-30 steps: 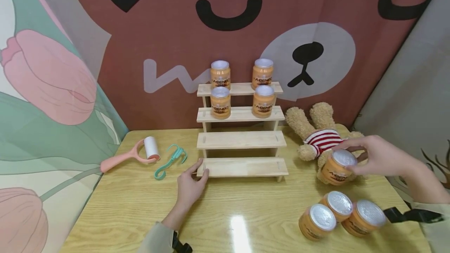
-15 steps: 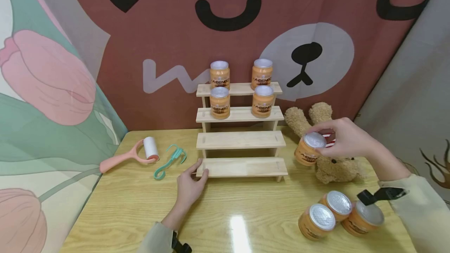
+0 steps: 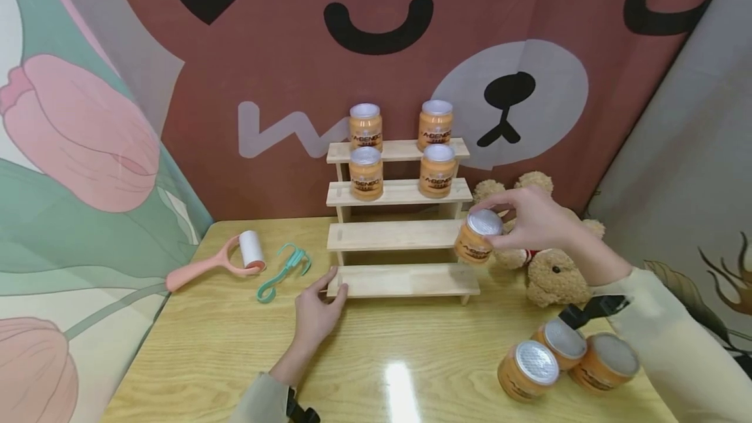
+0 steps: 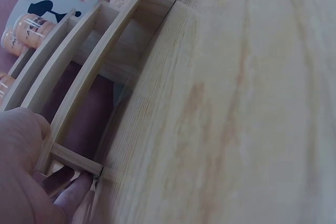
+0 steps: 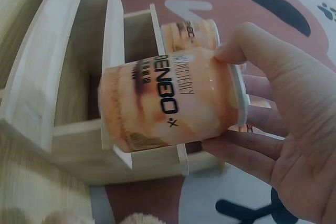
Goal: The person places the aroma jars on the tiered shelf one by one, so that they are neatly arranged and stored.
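My right hand (image 3: 529,217) holds an orange jar (image 3: 474,240) with a silvery lid, gripping it round the top with thumb and fingers. The jar is tilted and overlaps the right end of the third shelf down of a wooden stepped display stand (image 3: 399,235). In the right wrist view the jar's (image 5: 163,98) printed side faces the camera. My left hand (image 3: 317,312) grips the left end of the lowest step, fingers around the board's end (image 4: 76,158). Two matching jars stand on the top step, one of them a jar (image 3: 436,124) at right, and two on the second step.
Three more jars (image 3: 529,371) stand grouped at the front right of the table. A teddy bear (image 3: 555,276) lies right of the stand, behind my right hand. On the left lie a pink-handled lint roller (image 3: 217,263) and a teal hook (image 3: 284,273). A printed curtain hangs behind.
My right hand has carried the jar leftward, from over the teddy bear to the stand's right end. My left hand has stayed at the lowest step.
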Tool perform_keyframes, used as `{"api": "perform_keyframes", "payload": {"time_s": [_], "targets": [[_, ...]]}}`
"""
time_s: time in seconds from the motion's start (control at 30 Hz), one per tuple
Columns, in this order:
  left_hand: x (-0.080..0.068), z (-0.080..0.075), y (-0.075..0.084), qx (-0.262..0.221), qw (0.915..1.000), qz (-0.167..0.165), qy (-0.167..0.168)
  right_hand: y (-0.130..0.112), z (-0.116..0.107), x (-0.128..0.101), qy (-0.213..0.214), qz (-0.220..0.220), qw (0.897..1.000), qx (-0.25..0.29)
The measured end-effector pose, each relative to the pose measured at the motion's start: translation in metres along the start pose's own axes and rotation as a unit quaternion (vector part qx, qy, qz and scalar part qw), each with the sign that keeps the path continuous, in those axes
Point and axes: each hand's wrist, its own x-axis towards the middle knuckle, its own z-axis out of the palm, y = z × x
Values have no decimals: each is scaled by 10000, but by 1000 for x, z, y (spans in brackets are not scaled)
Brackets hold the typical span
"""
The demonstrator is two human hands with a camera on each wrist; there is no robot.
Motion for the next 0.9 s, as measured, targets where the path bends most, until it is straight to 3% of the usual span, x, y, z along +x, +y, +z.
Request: {"api": "perform_keyframes", "payload": {"time_s": [0.5,0.73,0.9], "targets": [[0,0,-2,-18,10000,41,-9,-28,20,52,645,-356,9966,381],[0,-1,-2,51,10000,-3,4,-40,34,76,582,-198,9959,659],[0,-1,-2,1,10000,10,-39,-48,43,92,532,-331,9943,866]]}}
